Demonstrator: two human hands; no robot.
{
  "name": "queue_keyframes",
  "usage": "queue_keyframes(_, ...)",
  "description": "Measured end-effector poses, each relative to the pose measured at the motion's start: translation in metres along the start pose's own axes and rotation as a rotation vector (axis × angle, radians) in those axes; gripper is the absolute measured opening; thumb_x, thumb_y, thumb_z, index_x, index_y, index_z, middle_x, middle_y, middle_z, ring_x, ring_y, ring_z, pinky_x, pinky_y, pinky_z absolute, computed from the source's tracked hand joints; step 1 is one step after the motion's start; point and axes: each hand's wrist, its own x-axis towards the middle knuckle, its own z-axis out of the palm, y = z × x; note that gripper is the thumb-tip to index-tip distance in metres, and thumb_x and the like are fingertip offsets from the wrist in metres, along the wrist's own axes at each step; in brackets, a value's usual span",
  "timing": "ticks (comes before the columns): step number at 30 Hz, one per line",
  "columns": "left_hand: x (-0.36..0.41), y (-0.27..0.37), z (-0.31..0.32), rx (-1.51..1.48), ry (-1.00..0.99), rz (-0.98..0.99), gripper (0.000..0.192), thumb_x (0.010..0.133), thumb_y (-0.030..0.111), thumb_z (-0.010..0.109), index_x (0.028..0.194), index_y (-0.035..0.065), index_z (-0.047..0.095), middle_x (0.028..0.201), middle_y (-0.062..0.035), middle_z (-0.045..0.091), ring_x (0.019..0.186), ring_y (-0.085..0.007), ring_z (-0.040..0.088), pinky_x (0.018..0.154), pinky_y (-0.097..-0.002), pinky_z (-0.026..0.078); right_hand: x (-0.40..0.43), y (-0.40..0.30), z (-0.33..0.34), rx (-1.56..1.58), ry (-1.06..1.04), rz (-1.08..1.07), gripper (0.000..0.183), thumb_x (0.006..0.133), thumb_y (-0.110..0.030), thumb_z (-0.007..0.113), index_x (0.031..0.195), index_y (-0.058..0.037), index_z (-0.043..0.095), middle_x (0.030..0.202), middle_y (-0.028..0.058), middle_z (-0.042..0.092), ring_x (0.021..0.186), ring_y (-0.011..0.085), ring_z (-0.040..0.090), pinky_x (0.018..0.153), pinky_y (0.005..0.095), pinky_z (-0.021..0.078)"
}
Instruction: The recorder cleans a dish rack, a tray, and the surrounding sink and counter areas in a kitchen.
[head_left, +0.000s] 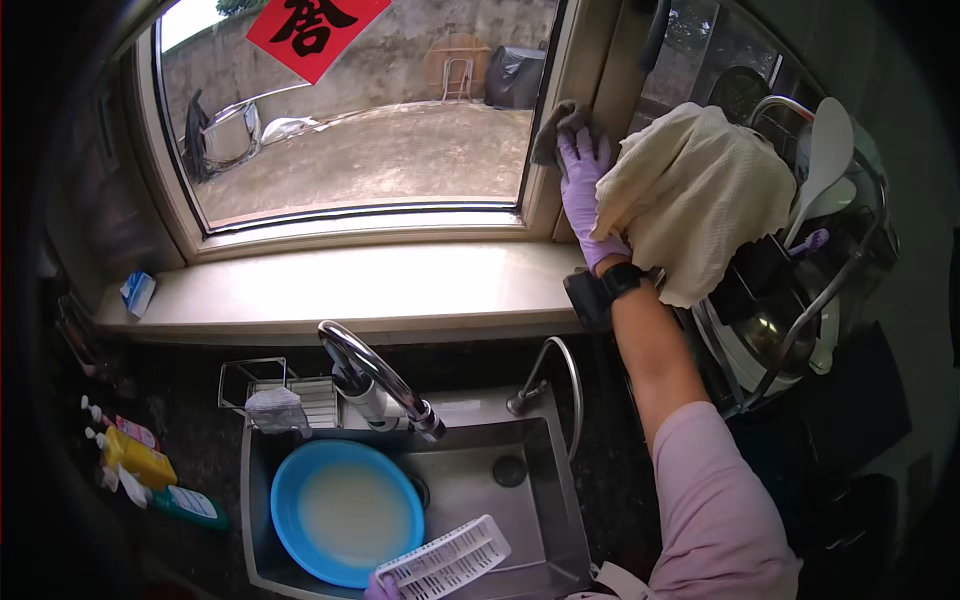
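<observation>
My right hand (583, 180), in a thin purple glove, presses a dark grey cloth (551, 135) against the right side of the window frame (544, 176). A beige cloth (694, 195) is draped over the dish rack just right of that hand. At the lower edge, my left hand (383, 587), also purple-gloved and mostly cut off, grips the end of a white slotted plastic basket (450, 556). The basket is tilted over the steel sink (536, 487), beside a blue basin (281, 487) that contains cloudy liquid.
A chrome faucet (375, 360) arches over the sink, with a thinner curved tap (574, 375) to its right. Pump and spray bottles (139, 457) lie at the left. The loaded dish rack (814, 307) borders my right arm. A small blue-and-white packet (138, 292) rests on the sill (360, 289).
</observation>
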Motion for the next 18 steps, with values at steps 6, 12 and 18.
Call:
queue_keyframes(6, 0.004, 0.01, -0.005, -0.088, 0.022, 0.011, 0.029, 0.092, 0.025, 0.046, 0.098, -0.0002, 0.059, 0.087, -0.0168, 0.062, 0.08, -0.0272, 0.058, 0.074, -0.0365, 0.047, -0.086, 0.034, 0.061, 0.075, -0.346, -0.218, 0.048, 0.083, -0.008, 0.049, 0.13, -0.0165, 0.045, 0.137, 0.011, 0.039, 0.123, 0.0337, 0.039, 0.105, 0.0422, 0.0307)
queue_keyframes(12, 0.007, 0.016, 0.003, -0.036, -0.007, 0.007, 0.029, 0.093, 0.025, 0.045, 0.098, -0.0002, 0.059, 0.089, -0.0166, 0.062, 0.082, -0.0269, 0.057, 0.075, -0.0366, 0.047, 0.051, 0.0, -0.003, -0.035, 0.12, 0.373, 0.064, 0.079, -0.01, 0.055, 0.138, -0.0097, 0.031, 0.141, 0.0245, 0.027, 0.129, 0.0422, 0.027, 0.11, 0.0449, 0.0191)
queue_keyframes(18, 0.006, 0.023, 0.001, -0.044, -0.018, 0.008, 0.03, 0.093, 0.025, 0.045, 0.098, -0.0003, 0.059, 0.09, -0.0166, 0.061, 0.082, -0.0267, 0.057, 0.075, -0.0367, 0.046, 0.119, -0.006, -0.016, 0.072, 0.139, 0.043, 0.068, 0.076, -0.01, 0.053, 0.14, -0.0149, 0.03, 0.146, 0.0144, 0.023, 0.126, 0.0429, 0.029, 0.106, 0.0459, 0.0256)
